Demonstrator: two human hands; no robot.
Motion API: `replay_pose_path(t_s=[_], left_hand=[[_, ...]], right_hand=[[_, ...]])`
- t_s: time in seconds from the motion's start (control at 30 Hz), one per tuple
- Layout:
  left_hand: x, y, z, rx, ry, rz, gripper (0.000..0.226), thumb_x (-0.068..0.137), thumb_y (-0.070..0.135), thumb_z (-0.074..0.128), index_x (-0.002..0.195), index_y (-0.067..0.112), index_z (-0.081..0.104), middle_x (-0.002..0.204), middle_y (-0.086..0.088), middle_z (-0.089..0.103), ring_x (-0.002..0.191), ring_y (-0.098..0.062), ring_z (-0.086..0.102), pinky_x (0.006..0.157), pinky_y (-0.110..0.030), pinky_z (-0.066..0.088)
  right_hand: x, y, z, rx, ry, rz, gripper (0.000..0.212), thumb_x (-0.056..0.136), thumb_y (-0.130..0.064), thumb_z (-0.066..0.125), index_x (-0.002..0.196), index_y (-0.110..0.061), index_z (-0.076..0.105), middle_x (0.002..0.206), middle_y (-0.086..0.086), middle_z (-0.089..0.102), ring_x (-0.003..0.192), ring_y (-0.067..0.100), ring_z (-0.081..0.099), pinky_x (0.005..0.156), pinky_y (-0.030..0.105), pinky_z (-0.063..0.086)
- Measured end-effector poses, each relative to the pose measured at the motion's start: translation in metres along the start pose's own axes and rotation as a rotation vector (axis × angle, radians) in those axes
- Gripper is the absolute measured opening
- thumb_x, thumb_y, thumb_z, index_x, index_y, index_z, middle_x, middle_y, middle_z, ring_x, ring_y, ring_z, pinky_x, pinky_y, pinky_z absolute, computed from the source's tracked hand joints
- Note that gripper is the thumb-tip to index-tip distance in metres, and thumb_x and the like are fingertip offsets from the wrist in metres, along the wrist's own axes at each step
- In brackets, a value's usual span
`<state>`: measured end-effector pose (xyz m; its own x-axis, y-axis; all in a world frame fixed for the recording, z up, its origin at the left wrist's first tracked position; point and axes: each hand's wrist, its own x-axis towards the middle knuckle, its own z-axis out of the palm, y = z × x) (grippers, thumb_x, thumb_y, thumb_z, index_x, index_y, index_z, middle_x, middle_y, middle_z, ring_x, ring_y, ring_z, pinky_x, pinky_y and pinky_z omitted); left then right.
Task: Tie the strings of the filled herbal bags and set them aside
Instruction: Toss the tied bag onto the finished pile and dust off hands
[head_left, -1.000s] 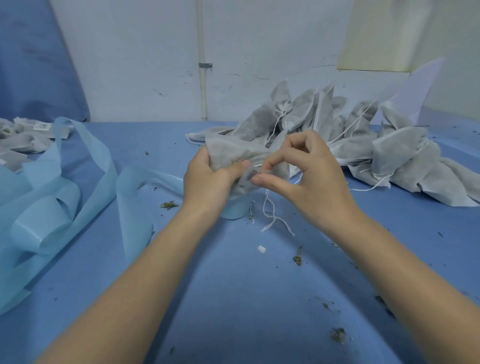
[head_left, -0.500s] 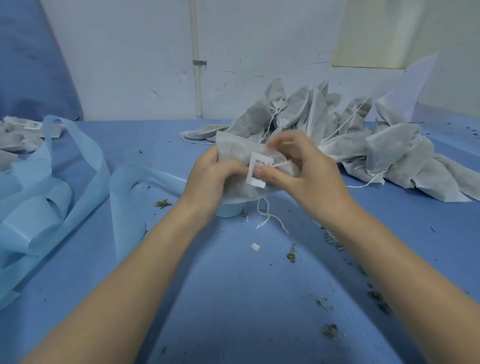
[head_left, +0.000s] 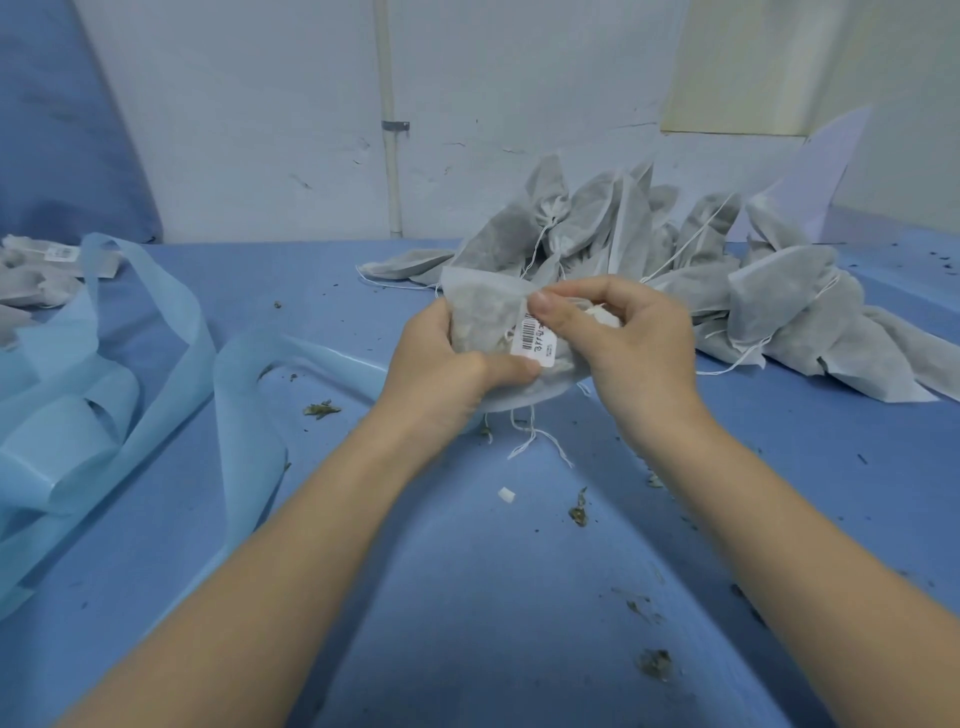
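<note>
A filled grey herbal bag (head_left: 480, 306) with a white barcode label (head_left: 535, 340) is held above the blue table (head_left: 467, 597) at mid-frame. My left hand (head_left: 441, 364) grips the bag's left side, thumb pressed under the label. My right hand (head_left: 623, 338) pinches the bag's top right part, thumb on the label's upper edge. White strings (head_left: 535, 436) dangle below the bag. A pile of grey herbal bags (head_left: 701, 270) with loose strings lies behind my hands, to the right.
Light blue fabric strips (head_left: 104, 395) curl over the table's left side. More grey bags (head_left: 31, 275) lie at the far left edge. Herb crumbs (head_left: 577, 512) and a small white scrap (head_left: 506, 494) dot the cloth. A white wall stands behind.
The bag has been turned in my hands so its barcode label faces me fully. My right thumb now sits on the label's top. The strings still hang below.
</note>
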<state>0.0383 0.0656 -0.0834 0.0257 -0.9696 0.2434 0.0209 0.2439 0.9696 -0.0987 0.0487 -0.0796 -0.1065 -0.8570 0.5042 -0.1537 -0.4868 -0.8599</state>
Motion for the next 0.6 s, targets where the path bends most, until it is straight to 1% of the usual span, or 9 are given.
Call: replay_pose_path(t_s=[0.07, 0.13, 0.2, 0.23, 0.27, 0.33, 0.4, 0.5, 0.6], left_hand=[[-0.001, 0.001, 0.003, -0.093, 0.006, -0.036, 0.044, 0.057, 0.008, 0.073, 0.100, 0.005, 0.066, 0.095, -0.010, 0.073, 0.090, -0.024, 0.070, 0.084, -0.036, 0.054], [-0.001, 0.003, 0.006, -0.174, 0.061, -0.070, 0.031, 0.071, 0.014, 0.076, 0.099, 0.003, 0.069, 0.093, -0.011, 0.073, 0.087, -0.024, 0.070, 0.080, -0.035, 0.054], [0.000, 0.004, 0.006, -0.181, 0.159, -0.078, 0.019, 0.082, 0.017, 0.070, 0.097, 0.005, 0.070, 0.092, -0.010, 0.073, 0.085, -0.022, 0.070, 0.078, -0.033, 0.055], [0.001, 0.004, 0.006, -0.190, 0.197, -0.073, 0.015, 0.084, 0.016, 0.068, 0.095, 0.006, 0.070, 0.089, -0.009, 0.074, 0.081, -0.021, 0.070, 0.076, -0.031, 0.055], [0.001, 0.005, 0.006, -0.206, 0.232, -0.067, 0.010, 0.085, 0.014, 0.067, 0.091, 0.008, 0.070, 0.086, -0.007, 0.073, 0.078, -0.019, 0.070, 0.073, -0.029, 0.056], [0.002, 0.006, 0.004, -0.233, 0.299, -0.053, 0.006, 0.085, 0.013, 0.066, 0.089, 0.009, 0.070, 0.083, -0.005, 0.073, 0.075, -0.017, 0.069, 0.071, -0.027, 0.056], [0.004, 0.006, 0.004, -0.210, 0.352, -0.040, 0.008, 0.085, 0.016, 0.067, 0.090, 0.010, 0.070, 0.087, -0.005, 0.073, 0.080, -0.018, 0.070, 0.076, -0.031, 0.056], [0.003, 0.004, 0.005, -0.171, 0.418, -0.079, 0.016, 0.083, 0.024, 0.070, 0.093, 0.011, 0.070, 0.092, -0.005, 0.073, 0.088, -0.022, 0.069, 0.088, -0.041, 0.054], [0.003, 0.005, 0.003, -0.203, 0.476, -0.153, 0.030, 0.080, 0.029, 0.072, 0.099, 0.007, 0.067, 0.096, -0.009, 0.072, 0.090, -0.025, 0.069, 0.089, -0.044, 0.053]], right_hand=[[-0.001, 0.000, -0.001, -0.045, -0.039, -0.007, 0.009, 0.079, -0.027, 0.076, 0.076, -0.032, 0.070, 0.070, -0.022, 0.069, 0.072, -0.007, 0.061, 0.067, 0.009, 0.044], [-0.002, -0.004, -0.003, 0.038, -0.182, 0.030, 0.009, 0.084, -0.018, 0.072, 0.083, -0.027, 0.071, 0.078, -0.016, 0.071, 0.077, -0.003, 0.064, 0.070, 0.012, 0.047], [-0.003, -0.007, -0.003, 0.083, -0.295, 0.029, 0.021, 0.083, -0.008, 0.071, 0.097, -0.022, 0.070, 0.094, -0.005, 0.071, 0.087, 0.004, 0.065, 0.079, 0.019, 0.051], [-0.004, -0.008, -0.003, 0.080, -0.309, 0.020, 0.030, 0.081, -0.007, 0.073, 0.105, -0.023, 0.067, 0.101, -0.003, 0.069, 0.090, 0.004, 0.064, 0.081, 0.020, 0.051], [-0.005, -0.008, -0.002, 0.085, -0.295, 0.018, 0.039, 0.078, -0.011, 0.076, 0.112, -0.025, 0.063, 0.104, -0.005, 0.067, 0.092, 0.002, 0.064, 0.080, 0.017, 0.051], [-0.007, -0.008, 0.001, 0.094, -0.197, 0.054, 0.059, 0.067, -0.029, 0.080, 0.119, -0.031, 0.053, 0.110, -0.004, 0.061, 0.091, 0.001, 0.063, 0.073, 0.013, 0.050], [-0.008, -0.006, 0.004, 0.100, -0.107, 0.097, 0.060, 0.063, -0.034, 0.080, 0.113, -0.034, 0.045, 0.109, -0.001, 0.055, 0.078, -0.002, 0.062, 0.063, 0.012, 0.049], [-0.010, -0.001, 0.013, 0.253, -0.120, 0.233, 0.044, 0.075, -0.021, 0.078, 0.094, -0.031, 0.039, 0.104, 0.006, 0.056, 0.069, 0.009, 0.061, 0.055, 0.018, 0.050], [-0.010, 0.001, 0.024, 0.517, -0.130, 0.388, 0.037, 0.080, -0.007, 0.073, 0.085, -0.021, 0.040, 0.088, 0.009, 0.061, 0.059, 0.012, 0.058, 0.051, 0.019, 0.049]])
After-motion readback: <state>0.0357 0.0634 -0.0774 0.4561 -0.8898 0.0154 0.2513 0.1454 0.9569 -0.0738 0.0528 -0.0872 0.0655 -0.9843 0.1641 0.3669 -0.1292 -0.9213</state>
